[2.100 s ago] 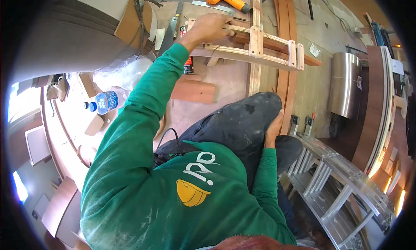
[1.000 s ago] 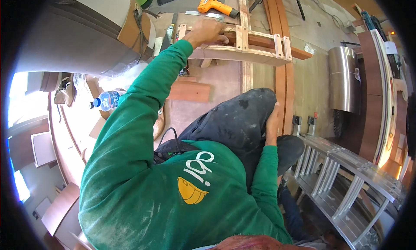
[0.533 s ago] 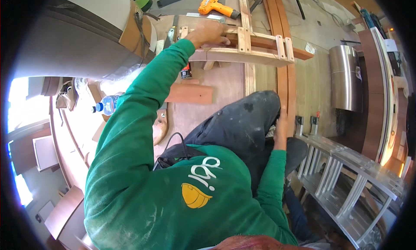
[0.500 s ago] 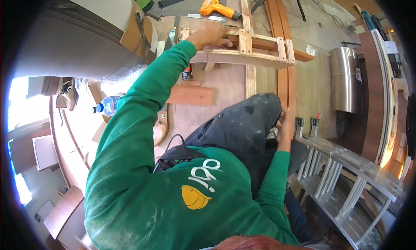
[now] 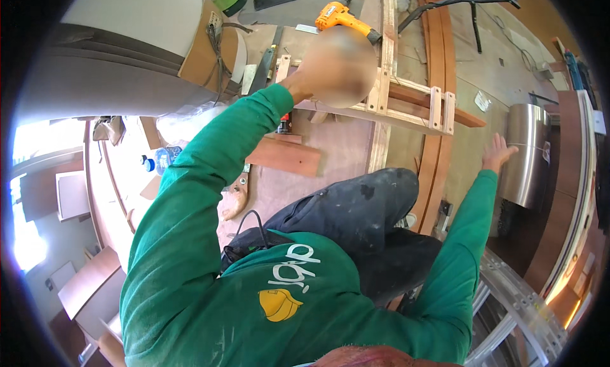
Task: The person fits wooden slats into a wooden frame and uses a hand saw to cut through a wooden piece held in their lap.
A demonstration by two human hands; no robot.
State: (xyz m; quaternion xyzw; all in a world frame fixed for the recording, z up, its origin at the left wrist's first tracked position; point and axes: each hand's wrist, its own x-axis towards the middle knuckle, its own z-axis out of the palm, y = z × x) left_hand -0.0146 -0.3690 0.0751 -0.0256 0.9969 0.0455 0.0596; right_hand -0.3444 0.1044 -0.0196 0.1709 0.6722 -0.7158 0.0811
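My left hand (image 5: 311,80) reaches over the left part of a wooden frame (image 5: 406,116) made of light strips with screwed cross-pieces. A round blur covers its fingers, so I cannot see whether they grip the frame. Out to the right, my right hand (image 5: 498,153) is open with fingers apart, holding nothing, next to a shiny metal cylinder (image 5: 525,157). An orange cordless drill (image 5: 343,19) lies just beyond the frame. Under the frame runs a reddish-brown board (image 5: 469,118).
Long brown planks (image 5: 438,55) run front to back beneath the frame's right end. A short reddish board (image 5: 286,156), a handsaw (image 5: 236,198) and a water bottle (image 5: 166,157) lie left. An aluminium ladder (image 5: 518,297) is at lower right; black metal legs (image 5: 476,24) stand far right.
My right hand has swung from beside my knee outward to the right, its fingers spreading. My left hand is still at the frame, now blurred. The view has shifted slightly.
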